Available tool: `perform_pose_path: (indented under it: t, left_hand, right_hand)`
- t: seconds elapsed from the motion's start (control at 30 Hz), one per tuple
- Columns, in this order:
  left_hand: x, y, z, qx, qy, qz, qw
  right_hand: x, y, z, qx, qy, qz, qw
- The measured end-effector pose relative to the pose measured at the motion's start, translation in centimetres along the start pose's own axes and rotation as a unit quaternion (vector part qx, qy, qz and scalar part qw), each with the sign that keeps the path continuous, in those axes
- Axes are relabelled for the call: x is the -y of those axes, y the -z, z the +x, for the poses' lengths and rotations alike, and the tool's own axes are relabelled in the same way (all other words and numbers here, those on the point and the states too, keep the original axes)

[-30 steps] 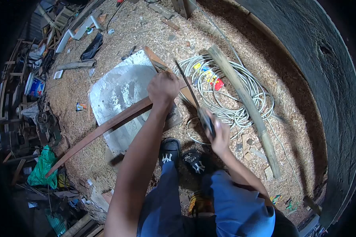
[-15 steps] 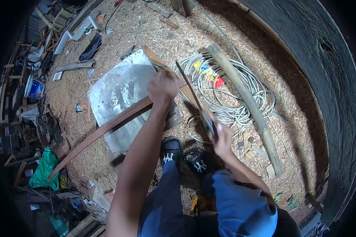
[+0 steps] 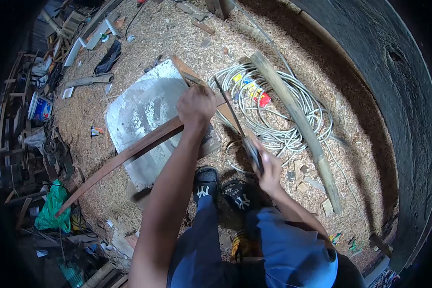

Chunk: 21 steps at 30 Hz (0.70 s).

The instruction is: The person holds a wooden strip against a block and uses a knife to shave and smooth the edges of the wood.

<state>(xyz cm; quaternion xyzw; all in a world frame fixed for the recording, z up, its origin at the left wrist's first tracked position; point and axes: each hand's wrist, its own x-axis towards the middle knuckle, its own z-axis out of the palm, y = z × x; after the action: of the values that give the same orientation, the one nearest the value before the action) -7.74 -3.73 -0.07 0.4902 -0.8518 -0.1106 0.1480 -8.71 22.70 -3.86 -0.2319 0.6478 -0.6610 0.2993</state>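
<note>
My left hand [image 3: 197,106] is closed around a long reddish wooden strip [image 3: 129,152] and presses it down over a grey-white board [image 3: 151,108]. The strip runs from beneath that hand to the lower left. In my right hand [image 3: 270,173] is the handle of a long, narrow-bladed tool, apparently a saw [image 3: 231,104]. Its dark blade slants up to the left, close to the strip's right end, just right of my left hand. A second, lighter wooden piece [image 3: 230,115] lies under the strip's end; the exact contact with the blade is unclear.
Coiled pale cable [image 3: 293,137] lies at the right with a round wooden pole [image 3: 297,113] across it. A dark curved wall [image 3: 393,110] bounds the right side. Scrap wood and a green bag [image 3: 55,206] are at the left. Two shoes [image 3: 206,184] stand below the board.
The view has shifted very slightly. My left hand keeps its hold on the strip, and the saw in my right hand has moved only a little.
</note>
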Motion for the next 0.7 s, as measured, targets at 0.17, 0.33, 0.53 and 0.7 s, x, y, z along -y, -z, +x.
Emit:
perform_pose_path:
  t: [0.17, 0.33, 0.53, 0.7]
  left_hand:
    - [-0.2, 0.1, -0.4, 0.000, -0.010, 0.005, 1.000]
    - [-0.4, 0.6, -0.5, 0.005, 0.003, 0.008, 1.000]
    - [-0.5, 0.3, 0.3, 0.041, 0.026, 0.024, 0.999]
    - [-0.8, 0.9, 0.0, 0.043, 0.012, 0.028, 0.999]
  right_hand:
    - [1.6, 1.2, -0.7, 0.005, -0.029, 0.031, 0.999]
    - [1.1, -3.5, 6.3, -0.009, 0.005, -0.026, 1.000]
    - [-0.1, 1.4, -2.3, 0.016, 0.022, -0.020, 0.999]
    - [2.2, -0.4, 2.4, -0.010, -0.079, 0.053, 0.995]
